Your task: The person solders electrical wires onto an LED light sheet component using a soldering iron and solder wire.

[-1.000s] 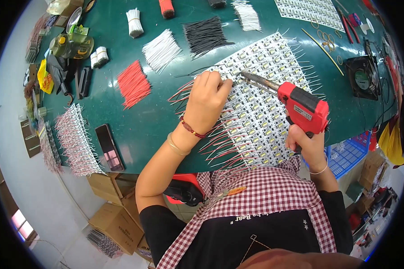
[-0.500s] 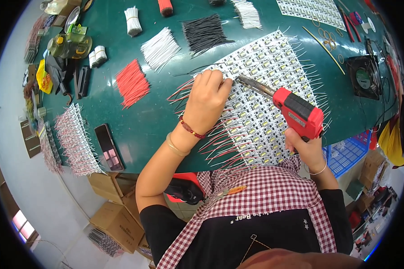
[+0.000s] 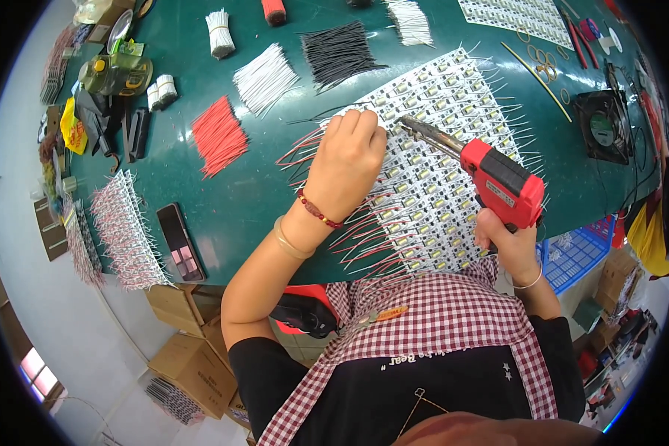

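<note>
My right hand (image 3: 507, 239) is wrapped round the handle of a red and black soldering gun (image 3: 502, 182). Its metal tip hangs over the upper left part of a white circuit board panel (image 3: 453, 141), a little right of my left hand. The fingers of my left hand (image 3: 349, 149) are bent together at the panel's left edge; the fingertips, and whatever they pinch, are hidden under the hand. Red, white and black wires (image 3: 360, 241) stick out along that edge, and more wires fringe the right edge.
Left of the panel lie piles of red wires (image 3: 219, 137), white wires (image 3: 266, 79) and black wires (image 3: 340, 53). A phone (image 3: 180, 241) and a wired panel (image 3: 130, 234) rest at the table's left. A small black fan (image 3: 603, 128) stands at the right, above a blue basket (image 3: 569, 260).
The soldering gun has shifted slightly right and down, its tip now farther from my left fingers. My left hand has turned a little, its fingers still bent together.
</note>
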The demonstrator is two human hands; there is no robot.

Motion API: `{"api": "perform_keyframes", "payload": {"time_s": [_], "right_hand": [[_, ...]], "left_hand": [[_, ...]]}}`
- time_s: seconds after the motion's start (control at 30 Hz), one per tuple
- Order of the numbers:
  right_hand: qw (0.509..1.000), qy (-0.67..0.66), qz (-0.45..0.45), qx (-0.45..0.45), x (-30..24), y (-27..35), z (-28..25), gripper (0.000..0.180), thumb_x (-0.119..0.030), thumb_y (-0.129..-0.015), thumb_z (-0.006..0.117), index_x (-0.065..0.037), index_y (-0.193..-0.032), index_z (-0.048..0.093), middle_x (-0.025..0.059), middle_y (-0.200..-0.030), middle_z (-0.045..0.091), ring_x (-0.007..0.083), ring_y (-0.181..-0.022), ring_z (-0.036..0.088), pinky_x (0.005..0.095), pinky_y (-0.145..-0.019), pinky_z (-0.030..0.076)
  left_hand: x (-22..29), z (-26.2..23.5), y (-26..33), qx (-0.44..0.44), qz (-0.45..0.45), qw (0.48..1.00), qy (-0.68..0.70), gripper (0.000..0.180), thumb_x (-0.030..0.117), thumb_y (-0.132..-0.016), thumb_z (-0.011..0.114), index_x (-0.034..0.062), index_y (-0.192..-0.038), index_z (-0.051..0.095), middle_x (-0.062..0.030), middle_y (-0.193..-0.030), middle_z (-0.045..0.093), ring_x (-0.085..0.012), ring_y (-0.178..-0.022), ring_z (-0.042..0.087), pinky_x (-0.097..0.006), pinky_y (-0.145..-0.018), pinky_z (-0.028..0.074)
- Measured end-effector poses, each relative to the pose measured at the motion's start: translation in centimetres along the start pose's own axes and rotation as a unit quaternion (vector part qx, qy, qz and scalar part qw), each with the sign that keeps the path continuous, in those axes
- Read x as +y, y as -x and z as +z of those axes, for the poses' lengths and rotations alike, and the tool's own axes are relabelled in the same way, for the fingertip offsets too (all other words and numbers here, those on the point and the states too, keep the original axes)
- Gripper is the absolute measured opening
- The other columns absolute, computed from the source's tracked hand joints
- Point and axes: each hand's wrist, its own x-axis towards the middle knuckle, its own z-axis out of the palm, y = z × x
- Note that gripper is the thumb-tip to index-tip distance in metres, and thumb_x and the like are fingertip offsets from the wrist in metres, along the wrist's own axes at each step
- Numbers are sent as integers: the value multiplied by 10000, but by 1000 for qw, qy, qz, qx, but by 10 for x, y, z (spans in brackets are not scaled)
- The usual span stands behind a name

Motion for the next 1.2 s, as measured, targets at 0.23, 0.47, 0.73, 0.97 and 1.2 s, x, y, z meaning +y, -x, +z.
{"api": "perform_keyframes", "payload": {"time_s": [0.23, 0.47, 0.73, 0.97, 1.2], "right_hand": [[1000, 10, 4, -7, -1, -2, 2, 109, -93, -927, 609, 13, -922, 584, 32, -628, 564, 107, -525, 540, 258, -512, 452], [1000, -3, 15, -23, 10, -4, -2, 267, -88, -853, 726, -6, -1069, 592, 4, -743, 607, 59, -546, 542, 219, -486, 444], [998, -63, -5, 15, 7, 2, -7, 208, -76, -896, 650, 20, -1068, 581, 14, -645, 569, 77, -512, 533, 223, -470, 416], [974, -149, -158, 68, -10, 1, -42, 442, -289, -972, 554, 42, -1244, 443, 16, -577, 436, 90, -418, 424, 241, -452, 424], [908, -156, -326, 213, -22, 32, -143, 404, -270, -1013, 489, 46, -1261, 446, 20, -621, 447, 106, -476, 459, 279, -523, 455]], "left_hand": [[-1, 1, 1, 6, 3, 1000, 3, 196, -8, -700, 607, -4, -890, 657, -87, -816, 486, -238, -798, 520, -344, -701, 424], [0, 0, 1, 7, 4, 1000, 3, 202, -12, -695, 608, -8, -891, 659, -86, -811, 493, -237, -799, 525, -347, -705, 429], [-1, 0, 1, -1, 5, 1000, 2, 198, -14, -698, 603, -12, -889, 657, -86, -814, 496, -241, -803, 527, -349, -710, 433], [1, 0, -1, -4, 4, 1000, -13, 196, -13, -694, 607, -10, -883, 660, -87, -815, 500, -238, -803, 530, -348, -712, 434], [1, 0, -4, -39, 28, 999, -17, 116, 79, -763, 553, 15, -852, 592, -102, -867, 510, -255, -857, 527, -371, -759, 427]]}}
